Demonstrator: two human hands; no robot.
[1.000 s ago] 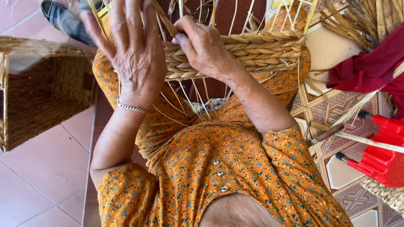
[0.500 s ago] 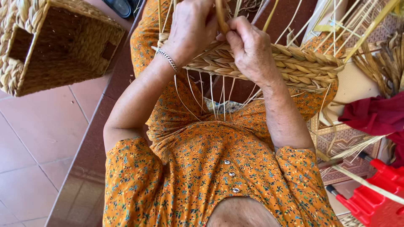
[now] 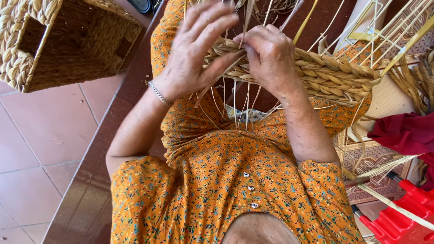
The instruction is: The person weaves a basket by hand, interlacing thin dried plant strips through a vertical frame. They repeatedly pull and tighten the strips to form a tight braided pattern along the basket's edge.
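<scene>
Half-woven basket (image 3: pixel 334 74) sits on the person's lap, above the orange floral dress (image 3: pixel 226 180); its braided rim runs from the two hands out to the right, and thin upright stakes (image 3: pixel 235 106) hang loose below and stick up above it. Finished square basket (image 3: pixel 68 40) stands on the tiled floor (image 3: pixel 40 149) at the upper left, well apart. Red cloth (image 3: pixel 402 133) and red plastic thing (image 3: pixel 402 217) lie at the right edge, near loose straw.

Left hand (image 3: pixel 196 54) is half open, fingers spread, thumb and palm pressing the rim end; it grips nothing firmly that I can see. Right hand (image 3: pixel 269 58) is curled closed, pinching a straw strand (image 3: pixel 246 22) against the braid.

Risks, as I judge them: the left hand's hold looks light, so the braid end may slip and the last turns loosen. The pinched strand looks dry and thin; a sharp bend could snap it. Loose stakes crowd the fingers, so a strand may pass the wrong side of one. The basket rests only on the lap and could tilt or slide off.
</scene>
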